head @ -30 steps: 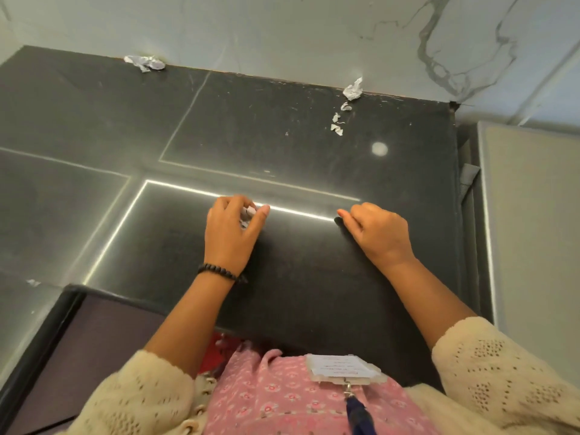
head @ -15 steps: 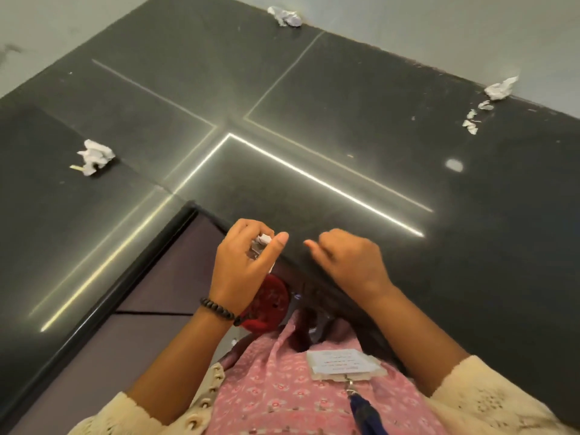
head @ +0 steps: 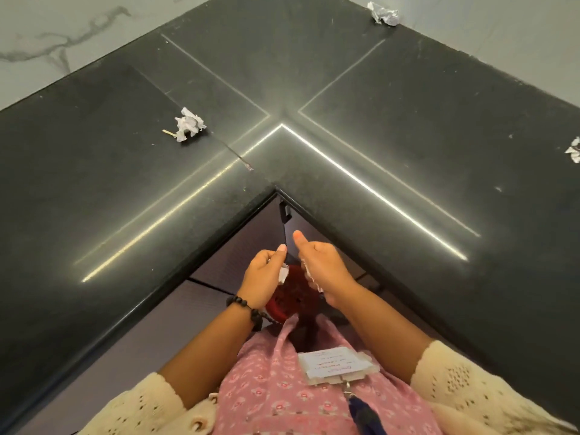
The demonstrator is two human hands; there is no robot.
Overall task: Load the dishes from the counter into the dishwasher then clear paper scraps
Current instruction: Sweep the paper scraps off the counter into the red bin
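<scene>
Black L-shaped counter (head: 423, 158), inner corner just ahead of both hands; crumpled paper wad (head: 187, 124) far forward-left of grip, second wad (head: 383, 14) at back wall, third (head: 574, 150) far right. Since earlier: pulled off counter, now held over red bin (head: 290, 296) below. Left hand (head: 262, 277) and right hand (head: 321, 271) each clenched round small white scraps (head: 283, 274).

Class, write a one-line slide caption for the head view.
Both hands hold paper scraps below the black counter; crumpled paper remains on it.
</scene>
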